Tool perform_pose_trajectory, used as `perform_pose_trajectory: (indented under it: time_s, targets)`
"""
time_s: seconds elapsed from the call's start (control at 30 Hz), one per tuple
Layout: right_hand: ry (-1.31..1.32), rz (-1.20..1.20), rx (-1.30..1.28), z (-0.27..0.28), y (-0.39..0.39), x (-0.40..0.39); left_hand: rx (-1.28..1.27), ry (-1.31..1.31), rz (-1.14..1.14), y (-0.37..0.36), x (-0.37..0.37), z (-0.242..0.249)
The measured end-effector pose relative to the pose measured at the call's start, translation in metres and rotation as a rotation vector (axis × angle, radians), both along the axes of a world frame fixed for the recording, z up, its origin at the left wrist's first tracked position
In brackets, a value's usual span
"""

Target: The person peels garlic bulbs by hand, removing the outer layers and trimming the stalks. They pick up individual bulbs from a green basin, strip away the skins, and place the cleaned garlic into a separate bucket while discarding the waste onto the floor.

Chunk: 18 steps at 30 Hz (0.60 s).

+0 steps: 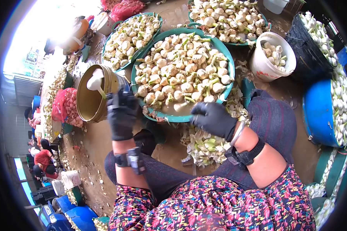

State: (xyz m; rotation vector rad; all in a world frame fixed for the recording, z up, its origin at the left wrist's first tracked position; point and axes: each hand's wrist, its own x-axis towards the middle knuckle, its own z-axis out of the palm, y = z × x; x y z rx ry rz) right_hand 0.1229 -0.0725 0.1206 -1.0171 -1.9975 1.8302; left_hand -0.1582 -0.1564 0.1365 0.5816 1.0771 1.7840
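My left hand (122,111), in a black glove, is raised at the right side of a yellowish bucket (89,109). A blurred white peeled bulb (95,82) with a green stem shows over the bucket's mouth, the stem end right by my fingertips. Over the near rim of a large green tub (229,82) is my gloved right hand (215,120), its fingers curled closed; I cannot tell what is in them. Unpeeled, onion-like bulbs (177,67) with short green stems heap the tub. Peelings (208,148) lie below the right hand, between my legs.
More tubs of bulbs (132,38) (231,19) stand behind. A white bucket (258,67) holds peeled bulbs. At right, a black tub (297,50) and a blue tub (318,111) brim with white bulbs. A red net bag (67,106) lies left. A person (45,159) sits far left.
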Motion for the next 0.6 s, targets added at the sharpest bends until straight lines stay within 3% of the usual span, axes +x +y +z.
perform_pose_trajectory:
  time_s: [0.03, 0.07, 0.1, 0.13, 0.17, 0.2, 0.23, 0.27, 0.3, 0.37, 0.5, 0.6]
  targets:
    - [0.015, -0.094, -0.080, -0.003, 0.005, 0.000, -0.097, 0.326, -0.002, 0.006, 0.008, -0.020]
    - [0.014, -0.095, -0.085, -0.001, 0.005, 0.001, 0.038, 1.190, -0.109, 0.016, 0.009, -0.046]
    - [0.076, -0.199, -0.072, 0.004, 0.008, 0.003, -0.223, 0.572, -0.109, 0.021, 0.045, -0.046]
    - [0.142, -0.303, -0.046, 0.009, 0.014, 0.004, -0.521, 0.577, -0.145, 0.025, 0.052, -0.084]
    - [0.185, -0.319, -0.054, 0.010, 0.014, 0.005, -0.476, 1.447, -0.316, 0.029, 0.038, -0.150]
    - [0.287, -0.386, -0.071, -0.001, 0.010, 0.002, -0.849, 1.538, -0.489, 0.040, 0.070, -0.124]
    - [0.200, -0.381, 0.046, -0.007, 0.008, 0.002, -0.787, 1.533, -0.541, 0.045, 0.071, -0.154]
    - [0.071, -0.339, 0.141, -0.003, 0.008, 0.005, -0.869, 1.695, -0.597, 0.050, 0.067, -0.198]
    - [0.074, -0.332, 0.111, 0.004, 0.008, 0.005, -0.820, 1.782, -0.691, 0.054, 0.070, -0.212]
    - [0.094, -0.264, 0.038, 0.001, 0.010, 0.005, -0.971, 1.730, -0.741, 0.061, 0.079, -0.213]
    - [0.078, -0.190, 0.024, -0.004, 0.014, 0.004, -0.804, 1.758, -0.794, 0.057, 0.081, -0.181]
    - [0.058, -0.192, 0.078, 0.002, 0.016, 0.005, -0.857, 1.611, -0.733, 0.058, 0.062, -0.179]
